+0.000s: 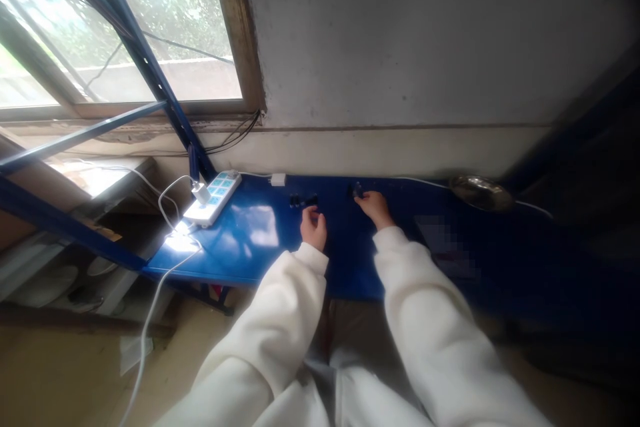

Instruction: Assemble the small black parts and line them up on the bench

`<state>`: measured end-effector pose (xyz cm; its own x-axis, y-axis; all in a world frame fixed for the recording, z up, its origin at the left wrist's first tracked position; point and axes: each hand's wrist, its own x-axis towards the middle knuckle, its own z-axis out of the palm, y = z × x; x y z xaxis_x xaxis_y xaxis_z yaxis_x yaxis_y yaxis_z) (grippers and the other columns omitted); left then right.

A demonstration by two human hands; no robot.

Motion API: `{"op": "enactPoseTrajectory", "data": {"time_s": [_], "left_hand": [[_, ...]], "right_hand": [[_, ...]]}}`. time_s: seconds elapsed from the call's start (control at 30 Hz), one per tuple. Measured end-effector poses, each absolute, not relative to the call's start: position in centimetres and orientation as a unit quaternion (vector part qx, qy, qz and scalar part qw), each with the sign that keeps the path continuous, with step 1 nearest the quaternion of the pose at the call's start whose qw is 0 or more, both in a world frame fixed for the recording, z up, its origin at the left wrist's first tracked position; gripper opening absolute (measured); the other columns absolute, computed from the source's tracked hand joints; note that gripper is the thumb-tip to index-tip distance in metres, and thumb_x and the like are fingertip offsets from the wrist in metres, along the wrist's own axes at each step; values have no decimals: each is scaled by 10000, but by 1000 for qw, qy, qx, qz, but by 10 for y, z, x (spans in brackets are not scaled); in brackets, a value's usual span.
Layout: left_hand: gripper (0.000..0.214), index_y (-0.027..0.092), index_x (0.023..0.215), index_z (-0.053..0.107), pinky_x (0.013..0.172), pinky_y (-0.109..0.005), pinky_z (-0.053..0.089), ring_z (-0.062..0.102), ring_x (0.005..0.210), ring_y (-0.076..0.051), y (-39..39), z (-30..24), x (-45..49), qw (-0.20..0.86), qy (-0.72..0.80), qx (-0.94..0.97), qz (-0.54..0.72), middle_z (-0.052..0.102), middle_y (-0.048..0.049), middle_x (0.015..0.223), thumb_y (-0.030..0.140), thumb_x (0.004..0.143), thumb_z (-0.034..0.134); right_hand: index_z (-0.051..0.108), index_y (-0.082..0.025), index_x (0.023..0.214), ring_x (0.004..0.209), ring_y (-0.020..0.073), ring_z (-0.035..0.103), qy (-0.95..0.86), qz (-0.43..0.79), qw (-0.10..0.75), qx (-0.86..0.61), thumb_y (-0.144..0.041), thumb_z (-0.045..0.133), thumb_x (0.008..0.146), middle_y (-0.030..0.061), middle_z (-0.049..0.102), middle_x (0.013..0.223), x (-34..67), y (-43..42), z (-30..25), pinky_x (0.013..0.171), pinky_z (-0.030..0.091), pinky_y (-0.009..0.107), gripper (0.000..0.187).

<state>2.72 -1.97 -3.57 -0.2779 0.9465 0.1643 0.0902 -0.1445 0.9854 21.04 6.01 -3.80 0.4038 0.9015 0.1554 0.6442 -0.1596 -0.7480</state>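
Both my arms, in white sleeves, reach out over a blue table (260, 240). My left hand (313, 227) rests on the table with its fingers curled, just below a small black part (303, 200) near the far edge; nothing shows plainly in it. My right hand (374, 207) reaches to the far edge, its fingers pinched at another small dark part (356, 191). The parts are too small to name.
A white power strip (213, 197) with blue sockets, a plugged charger and white cables lies at the table's left end. A white adapter (277, 179) sits by the wall. A metal dish (481, 192) stands at the right. A window and blue frame bars rise on the left.
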Motion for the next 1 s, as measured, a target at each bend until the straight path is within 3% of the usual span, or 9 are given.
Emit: {"op": "enactPoseTrajectory", "data": {"time_s": [0.1, 0.2, 0.33, 0.47, 0.57, 0.67, 0.8, 0.9, 1.0], "left_hand": [[444, 212, 1202, 469, 648, -253, 433, 574, 732, -159, -21, -27, 23, 267, 576, 543, 549, 588, -64, 926, 228, 764, 542], [591, 204, 1359, 317, 693, -282, 430, 597, 846, -218, -17, -16, 19, 194, 627, 621, 428, 531, -140, 1125, 245, 798, 497], [634, 179, 1428, 131, 707, -306, 430, 615, 833, -233, -4, -6, 17, 127, 662, 684, 277, 498, -179, 1140, 265, 853, 382], [605, 200, 1431, 114, 716, -340, 436, 619, 852, -258, 8, -1, 17, 103, 660, 712, 215, 501, -178, 1108, 237, 867, 332], [596, 221, 1421, 156, 738, -352, 438, 615, 890, -263, 14, 0, 17, 96, 658, 722, 188, 497, -177, 1118, 177, 857, 343], [529, 180, 1361, 305, 753, -345, 442, 614, 912, -253, 19, 1, 16, 93, 649, 735, 175, 498, -187, 1127, 100, 839, 344], [330, 130, 1078, 561, 744, -335, 452, 622, 881, -246, 28, -1, 12, 86, 629, 749, 190, 570, -171, 1020, 55, 810, 384], [189, 141, 881, 627, 715, -313, 466, 632, 796, -227, 34, -2, 9, 123, 629, 716, 278, 626, -132, 868, 71, 772, 490], [135, 145, 831, 633, 578, -255, 474, 599, 578, -149, 30, 3, 9, 246, 599, 643, 410, 648, -84, 751, 112, 777, 514]], "right_hand": [[652, -122, 930, 777, 211, 643, -507, 185, 502, -676, -328, 587, 714, 121, 686, 850, 191, 32, -35, 691, 490, 298, 306], [603, -112, 1014, 767, 181, 627, -501, 150, 591, -615, -371, 458, 798, 122, 668, 883, 167, 6, -36, 712, 499, 304, 368], [594, -152, 997, 764, 173, 609, -528, 91, 607, -587, -381, 394, 831, 107, 651, 906, 152, -11, -41, 735, 496, 316, 346], [598, -149, 976, 768, 182, 604, -541, 74, 601, -583, -374, 392, 831, 115, 645, 897, 153, -11, -45, 756, 490, 324, 338], [598, -158, 957, 792, 184, 606, -551, 71, 598, -577, -365, 395, 829, 110, 649, 886, 154, -10, -45, 762, 489, 323, 318], [597, -163, 942, 801, 186, 610, -558, 77, 594, -574, -370, 391, 829, 110, 651, 884, 152, -10, -45, 760, 491, 325, 313], [599, -152, 926, 798, 194, 609, -558, 77, 601, -567, -386, 397, 827, 122, 650, 876, 151, -10, -46, 759, 487, 329, 325], [593, -157, 919, 806, 195, 605, -558, 87, 602, -565, -418, 394, 827, 121, 646, 877, 151, -11, -46, 757, 481, 325, 340], [570, -170, 896, 790, 188, 597, -548, 117, 597, -574, -497, 379, 824, 108, 637, 871, 149, -10, -41, 741, 473, 317, 386]]}}
